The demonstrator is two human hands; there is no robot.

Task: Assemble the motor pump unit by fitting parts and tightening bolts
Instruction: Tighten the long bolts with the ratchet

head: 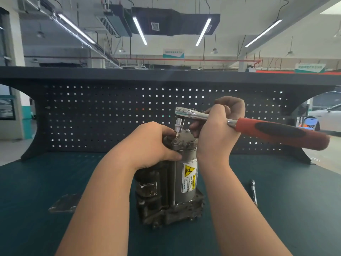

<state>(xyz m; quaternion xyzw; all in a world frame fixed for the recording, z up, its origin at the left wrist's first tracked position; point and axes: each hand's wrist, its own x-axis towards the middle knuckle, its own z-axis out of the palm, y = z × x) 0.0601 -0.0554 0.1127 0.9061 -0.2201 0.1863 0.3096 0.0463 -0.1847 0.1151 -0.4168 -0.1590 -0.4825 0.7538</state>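
Note:
The grey motor pump unit (186,183) stands upright on the green bench mat, a yellow hot-surface warning label on its cylinder. My left hand (149,143) grips the top left of the unit. A chrome ratchet wrench (186,112) with a red and black handle (280,131) stands over the unit's top, and its socket and bit (178,129) point down onto a bolt there. My right hand (219,126) grips the ratchet's metal shaft just behind the head. The handle sticks out to the right.
A flat metal plate (64,203) lies on the mat (286,218) to the left of the unit. A slim metal rod-like tool (254,192) lies to the right. A dark pegboard (110,117) rises behind the bench.

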